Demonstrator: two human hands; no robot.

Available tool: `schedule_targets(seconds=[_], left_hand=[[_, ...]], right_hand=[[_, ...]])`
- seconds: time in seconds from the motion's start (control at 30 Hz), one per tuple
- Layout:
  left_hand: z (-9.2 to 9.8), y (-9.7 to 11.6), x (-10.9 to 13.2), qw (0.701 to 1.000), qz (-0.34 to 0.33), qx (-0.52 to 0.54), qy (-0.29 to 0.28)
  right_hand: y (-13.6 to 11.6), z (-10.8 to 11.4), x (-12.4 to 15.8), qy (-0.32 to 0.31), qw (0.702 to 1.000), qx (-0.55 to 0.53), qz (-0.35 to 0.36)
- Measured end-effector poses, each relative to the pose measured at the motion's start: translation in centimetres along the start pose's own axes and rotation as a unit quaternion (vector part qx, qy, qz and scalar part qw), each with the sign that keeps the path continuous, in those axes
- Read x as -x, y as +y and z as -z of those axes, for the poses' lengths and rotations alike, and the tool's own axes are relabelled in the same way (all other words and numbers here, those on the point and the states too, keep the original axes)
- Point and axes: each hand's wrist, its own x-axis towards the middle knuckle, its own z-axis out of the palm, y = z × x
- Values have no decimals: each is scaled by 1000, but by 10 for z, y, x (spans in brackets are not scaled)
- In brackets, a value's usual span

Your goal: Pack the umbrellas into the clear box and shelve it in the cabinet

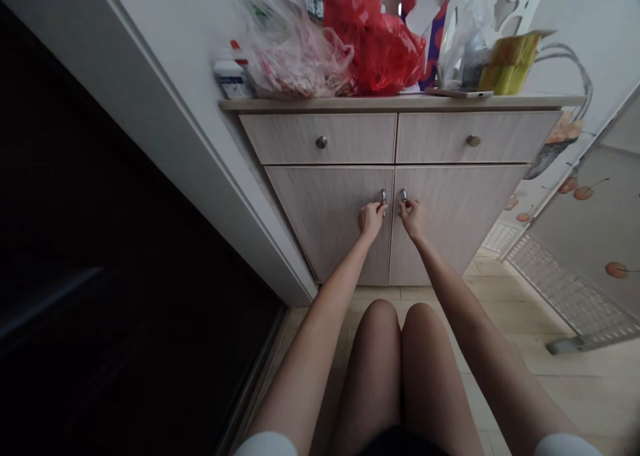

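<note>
A pale wood-grain cabinet stands before my knees, its left door [330, 209] and right door [460, 203] both closed. My left hand [371, 219] pinches the metal handle [383, 195] of the left door near the middle seam. On the other side of the seam, my right hand [413, 217] has its fingers closed round the matching handle [403, 194] of the right door. The lower part of each handle is partly covered by my fingers. Above the doors are two shut drawers, with a round knob on the left one [321, 142] and on the right one [473, 141].
On the cabinet top [310, 105] lie a clear plastic bag [295, 56], a red bag [380, 49], a white bottle [233, 77], a flat phone-like object [460, 93] and a yellow container [510, 63]. A dark doorway is at left; a cherry-patterned panel [590, 236] stands at right.
</note>
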Motion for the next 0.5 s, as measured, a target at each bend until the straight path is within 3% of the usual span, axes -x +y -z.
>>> schedule_targets(seconds=[0.5], left_hand=[[-5,2,-14,1000,-2,-7,-9]], right_hand=[[3,-12,-14,-30,999,8,-37]])
